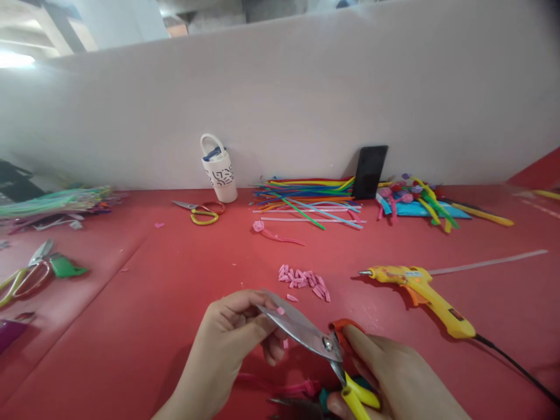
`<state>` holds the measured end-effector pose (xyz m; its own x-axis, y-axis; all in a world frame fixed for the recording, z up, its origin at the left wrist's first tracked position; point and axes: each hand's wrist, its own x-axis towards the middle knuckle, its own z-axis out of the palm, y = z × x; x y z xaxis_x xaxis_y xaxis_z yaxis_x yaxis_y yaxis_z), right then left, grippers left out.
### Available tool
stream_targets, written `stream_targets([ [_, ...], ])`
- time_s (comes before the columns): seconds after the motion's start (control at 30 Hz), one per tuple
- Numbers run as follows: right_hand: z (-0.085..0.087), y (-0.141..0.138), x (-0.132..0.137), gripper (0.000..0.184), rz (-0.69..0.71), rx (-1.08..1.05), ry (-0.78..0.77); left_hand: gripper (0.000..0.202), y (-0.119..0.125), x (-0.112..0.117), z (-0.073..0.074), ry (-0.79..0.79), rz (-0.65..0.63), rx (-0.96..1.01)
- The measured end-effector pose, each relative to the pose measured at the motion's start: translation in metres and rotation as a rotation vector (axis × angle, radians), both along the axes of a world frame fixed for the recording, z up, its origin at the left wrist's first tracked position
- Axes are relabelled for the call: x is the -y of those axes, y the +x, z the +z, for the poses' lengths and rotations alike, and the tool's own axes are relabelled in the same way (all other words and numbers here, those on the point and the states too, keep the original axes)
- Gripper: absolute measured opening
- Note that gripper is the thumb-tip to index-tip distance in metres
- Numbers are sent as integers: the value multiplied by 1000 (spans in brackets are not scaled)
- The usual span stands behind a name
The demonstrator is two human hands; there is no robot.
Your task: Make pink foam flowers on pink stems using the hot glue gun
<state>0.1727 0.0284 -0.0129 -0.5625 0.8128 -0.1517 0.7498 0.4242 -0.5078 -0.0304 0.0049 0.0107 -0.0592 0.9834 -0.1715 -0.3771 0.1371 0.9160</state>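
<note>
My right hand (394, 379) grips the orange and yellow handles of a pair of scissors (306, 332), whose steel blades point left. My left hand (231, 338) is closed in a pinch on a small pink strip (280, 311) right at the blade tips. A heap of short pink cut pieces (304, 280) lies on the red table (153, 326) just beyond both hands. More pink strip material (284, 386) lies under my hands near the table's front.
A yellow glue gun (422, 291) with a clear stick and black cord lies at the right. Coloured strips (310, 198), a phone (370, 171), a white cup (220, 169), a pink flower piece (266, 230) and other scissors (201, 211) (30, 271) lie around.
</note>
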Motion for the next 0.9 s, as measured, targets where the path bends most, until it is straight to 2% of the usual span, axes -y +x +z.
stream_targets([
  [0.37,2,2,1,23,25,-28,-23,12,-2,2,2,-2,-23,-107],
  [0.53,3,2,1,25,6,-11,15,11,-2,1,3,-19,-15,-109],
  [0.7,-3,4,0,28,-11,31,62,10,-2,-1,4,-46,-14,-71],
  [0.9,-3,7,-4,26,-139,-213,-21,7,-3,-5,-1,-92,7,-64],
])
